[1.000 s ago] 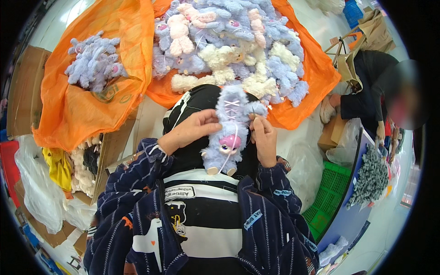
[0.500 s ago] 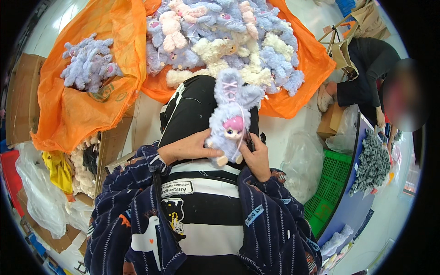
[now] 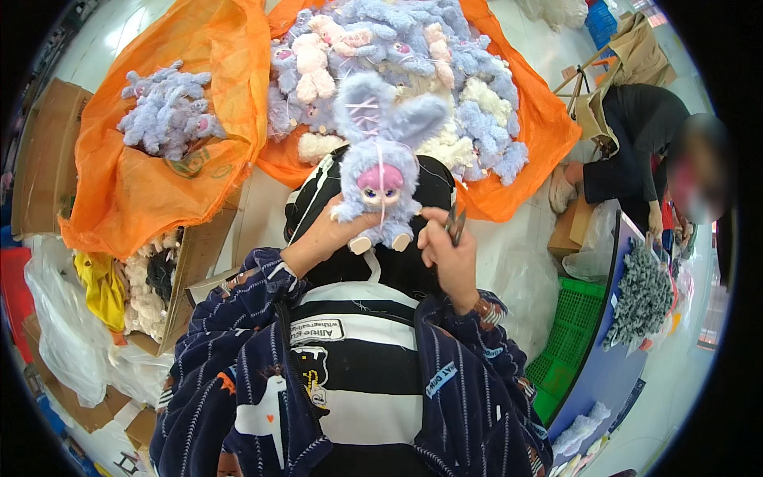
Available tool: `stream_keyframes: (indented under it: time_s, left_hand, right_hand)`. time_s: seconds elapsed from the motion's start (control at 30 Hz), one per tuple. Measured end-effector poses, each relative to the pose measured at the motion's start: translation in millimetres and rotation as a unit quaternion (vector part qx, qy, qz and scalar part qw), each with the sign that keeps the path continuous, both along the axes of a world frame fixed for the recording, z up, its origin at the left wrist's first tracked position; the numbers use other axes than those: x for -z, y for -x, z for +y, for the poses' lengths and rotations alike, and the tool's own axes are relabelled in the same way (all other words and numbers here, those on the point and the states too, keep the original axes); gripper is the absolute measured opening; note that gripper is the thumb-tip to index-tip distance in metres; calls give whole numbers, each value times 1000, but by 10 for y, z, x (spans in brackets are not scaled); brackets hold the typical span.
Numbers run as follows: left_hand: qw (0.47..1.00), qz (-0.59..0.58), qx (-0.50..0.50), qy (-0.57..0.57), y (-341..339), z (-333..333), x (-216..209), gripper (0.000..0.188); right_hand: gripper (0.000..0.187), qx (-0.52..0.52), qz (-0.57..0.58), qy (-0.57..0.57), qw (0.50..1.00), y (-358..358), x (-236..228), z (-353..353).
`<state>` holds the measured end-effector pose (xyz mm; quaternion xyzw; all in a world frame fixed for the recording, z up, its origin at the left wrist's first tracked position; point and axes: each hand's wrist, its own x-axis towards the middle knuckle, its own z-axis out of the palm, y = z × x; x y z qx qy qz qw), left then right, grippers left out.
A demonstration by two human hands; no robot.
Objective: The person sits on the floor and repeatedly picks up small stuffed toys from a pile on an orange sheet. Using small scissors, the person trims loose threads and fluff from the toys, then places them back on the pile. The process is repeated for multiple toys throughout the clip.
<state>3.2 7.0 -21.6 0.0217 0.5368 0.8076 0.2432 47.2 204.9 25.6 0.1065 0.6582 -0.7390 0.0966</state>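
A lavender plush doll (image 3: 391, 155) with long rabbit ears, pink hair and a small molded face is held upright above my lap. My left hand (image 3: 324, 241) closes round its lower body from the side. A pale ribbon runs down the middle of the doll's face, and crossed lacing shows on one ear. Just right of the doll, my right hand (image 3: 450, 261) is closed on small dark metal thread snips (image 3: 456, 226), their points upward. The snips stand apart from the plush.
Beyond my knees, an orange sack (image 3: 548, 131) lies under a heap of lavender, cream and pink plush dolls. Another orange sack (image 3: 107, 191) at left bears several more. Green crates (image 3: 572, 314) and a blue-topped table (image 3: 608, 381) stand at right, near a bent-over person (image 3: 636, 151).
The doll has moved slightly left and up and now faces me more squarely, ears spread. My right hand has drawn away from it, bringing the snips into plain sight.
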Motion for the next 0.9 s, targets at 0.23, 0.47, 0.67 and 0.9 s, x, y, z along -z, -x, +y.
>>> stream_keyframes:
  time_s: [0.23,0.47,0.67,0.9]
  left_hand:
    - [994,-52,-16,-96,0,-52,53,37]
    - [993,-7,-58,-106,-34,10,131,37]
    - [995,66,-75,-12,-82,-13,117,33]
    - [996,-36,-73,-40,-84,-3,165,36]
  right_hand:
    - [31,-256,377,-491,742,75,-52,-78]
    - [23,-8,138,-268,953,102,396,-286]
    - [22,26,-12,-72,997,133,175,-335]
    - [27,-23,389,-366,845,152,211,-372]
